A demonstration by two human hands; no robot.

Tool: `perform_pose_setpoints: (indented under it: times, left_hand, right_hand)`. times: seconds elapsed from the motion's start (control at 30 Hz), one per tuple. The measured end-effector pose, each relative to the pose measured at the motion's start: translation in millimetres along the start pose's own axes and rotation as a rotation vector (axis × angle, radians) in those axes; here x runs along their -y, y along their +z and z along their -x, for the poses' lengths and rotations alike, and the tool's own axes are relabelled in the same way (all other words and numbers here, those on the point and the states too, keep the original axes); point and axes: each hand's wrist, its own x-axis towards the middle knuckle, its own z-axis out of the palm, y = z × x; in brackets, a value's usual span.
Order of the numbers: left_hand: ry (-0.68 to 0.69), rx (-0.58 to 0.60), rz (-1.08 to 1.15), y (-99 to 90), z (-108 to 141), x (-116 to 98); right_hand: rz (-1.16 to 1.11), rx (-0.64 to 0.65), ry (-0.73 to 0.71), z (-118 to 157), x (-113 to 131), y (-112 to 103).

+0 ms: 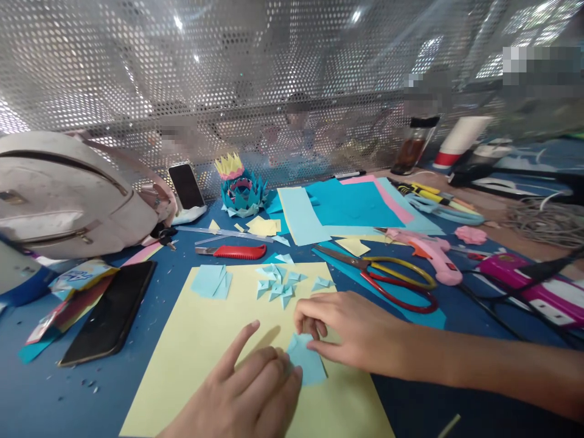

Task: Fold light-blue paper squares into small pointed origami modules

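Note:
A small light blue paper piece [311,368], with a folded top edge, is between my hands over a large pale yellow sheet [177,371]. My left hand [249,389] grips its left side, fingers curled and the forefinger sticking out. At its upper right, my right hand [349,331] pinches the paper between thumb and curled fingers. Just beyond lie several small folded light blue triangles [277,286], with one more folded triangle [322,283] to the right. A stack of light blue paper squares [212,281] rests at the yellow sheet's upper left.
Scissors [365,263], a red utility knife [239,251] and a pink glue gun [429,246] lie beyond the sheet. Behind stand a blue paper flower-like model [243,193] and coloured sheets [351,204]. A black phone [109,313] and backpack [64,194] are left; a magenta power strip [533,289] is right.

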Motion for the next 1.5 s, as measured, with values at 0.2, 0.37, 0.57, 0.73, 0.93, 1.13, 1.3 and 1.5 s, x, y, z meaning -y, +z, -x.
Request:
perform_pose_setpoints:
  times: [0.2,0.37,0.57,0.73,0.93,1.13,1.3,1.5]
  left_hand:
    - [0.024,0.123,0.033,-6.9,-1.9,8.6]
    - [-0.002,0.158,0.006,-4.3,-0.7,12.5]
    - [0.05,0.196,-0.035,-0.8,3.3,13.6]
    - [0.022,0.173,-0.038,-1.3,1.9,13.3]
    - [-0.07,0.163,-0.01,-3.8,1.3,13.1]
    - [-0.102,0.17,0.033,-4.7,2.6,12.4]
    - [-0.109,0.243,0.011,-4.5,2.9,12.8]
    - [-0.143,0.299,0.085,-3.6,7.0,13.7]
  right_hand:
    - [-0.077,-0.07,-0.001,-5.5,-9.8,8.3]
    - [-0.017,-0.125,-0.088,-5.0,-11.3,10.2]
    - [0.002,-0.178,-0.077,-4.8,-14.4,15.4]
    - [-0.04,-0.184,-0.056,-6.3,-15.6,17.6]
    - [-0.127,-0.145,-0.043,-3.1,-15.4,18.7]
    - [-0.096,-0.166,-0.061,-4.9,-17.3,18.9]
    - [-0.057,-0.197,-0.115,-7.3,-19.5,18.5]
    - [-0.023,-0.203,-0.128,-10.7,-21.0,18.4]
